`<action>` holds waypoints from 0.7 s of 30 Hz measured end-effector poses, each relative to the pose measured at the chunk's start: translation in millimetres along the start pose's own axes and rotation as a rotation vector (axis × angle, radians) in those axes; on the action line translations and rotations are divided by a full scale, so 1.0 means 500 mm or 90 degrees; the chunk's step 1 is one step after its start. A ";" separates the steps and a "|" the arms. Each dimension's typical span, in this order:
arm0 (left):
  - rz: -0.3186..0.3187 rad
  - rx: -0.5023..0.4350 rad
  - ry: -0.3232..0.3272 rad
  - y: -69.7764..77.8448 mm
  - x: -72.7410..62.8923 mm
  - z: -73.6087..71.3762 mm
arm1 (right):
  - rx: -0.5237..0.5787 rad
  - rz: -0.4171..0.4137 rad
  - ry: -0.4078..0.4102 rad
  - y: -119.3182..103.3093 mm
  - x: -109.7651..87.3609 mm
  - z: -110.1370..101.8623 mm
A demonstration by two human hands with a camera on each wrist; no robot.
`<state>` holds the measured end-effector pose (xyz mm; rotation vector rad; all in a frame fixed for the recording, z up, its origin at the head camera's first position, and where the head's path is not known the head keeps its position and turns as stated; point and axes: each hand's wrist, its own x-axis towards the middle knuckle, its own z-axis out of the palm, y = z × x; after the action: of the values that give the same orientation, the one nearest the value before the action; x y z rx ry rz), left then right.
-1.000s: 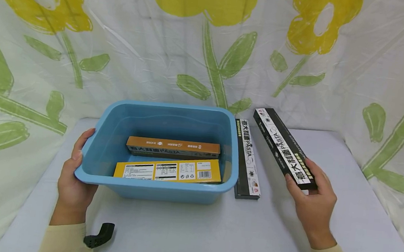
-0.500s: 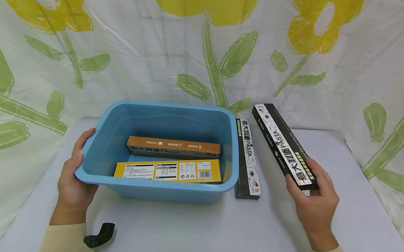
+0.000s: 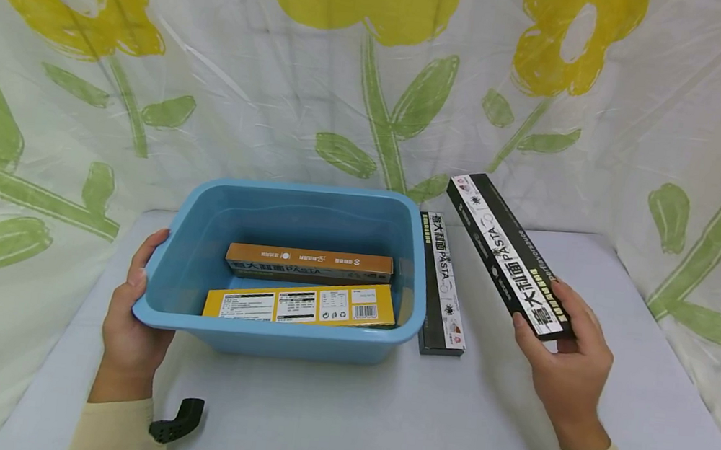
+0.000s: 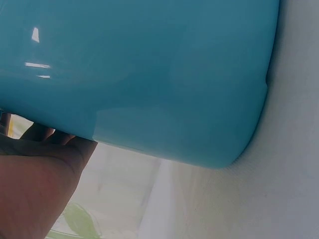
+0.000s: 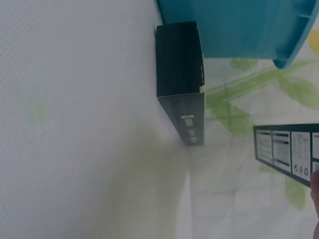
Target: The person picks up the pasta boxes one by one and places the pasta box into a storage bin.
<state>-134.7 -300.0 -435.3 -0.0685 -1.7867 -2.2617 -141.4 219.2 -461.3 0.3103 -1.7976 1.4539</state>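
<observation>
My left hand (image 3: 135,319) grips the left rim of a light blue plastic tub (image 3: 297,346), thumb and fingers at its edge; in the left wrist view the tub's outer wall (image 4: 164,84) fills most of the picture. Inside lie an orange-brown pasta box (image 3: 312,258) and a yellow box (image 3: 300,305). My right hand (image 3: 571,368) pinches the near end of a black pasta box (image 3: 507,257) with a white label, its far end raised and pointing up and left. The right wrist view shows that held box (image 5: 284,152) above the table.
A second black pasta box (image 3: 442,284) lies on the white-covered table (image 3: 341,426), right against the tub's right side. Behind stands a white curtain (image 3: 234,46) with yellow flowers. Black wrist mounts (image 3: 178,421) stick out beside both sleeves.
The black pasta box in my right hand has tilted further, its far end rising and shifting slightly left. The right hand has moved a little to the right. My left hand and tub stay put.
</observation>
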 end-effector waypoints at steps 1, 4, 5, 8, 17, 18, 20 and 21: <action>0.000 -0.001 0.000 0.000 0.000 0.000 | -0.001 -0.003 -0.001 -0.003 0.001 0.001; 0.001 -0.004 -0.002 -0.001 0.001 -0.001 | -0.002 -0.011 -0.003 -0.011 0.002 0.002; 0.002 -0.006 -0.002 -0.001 0.001 -0.001 | -0.002 -0.014 -0.003 -0.014 0.003 0.003; 0.002 -0.007 -0.004 -0.001 0.001 -0.001 | 0.019 -0.016 0.002 -0.022 0.005 0.005; -0.003 -0.010 -0.001 0.002 -0.001 0.001 | 0.144 -0.031 0.014 -0.047 0.010 0.014; -0.003 -0.009 0.000 0.002 0.000 0.001 | 0.158 -0.032 0.015 -0.049 0.010 0.015; -0.005 -0.005 0.002 0.001 0.000 0.001 | 0.173 -0.037 0.014 -0.053 0.011 0.017; -0.006 -0.003 0.003 0.001 0.000 0.000 | 0.173 -0.039 0.012 -0.056 0.011 0.018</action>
<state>-134.8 -299.9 -434.9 -0.0557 -1.7832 -2.2699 -131.4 204.0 -437.7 0.4825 -1.5621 1.6522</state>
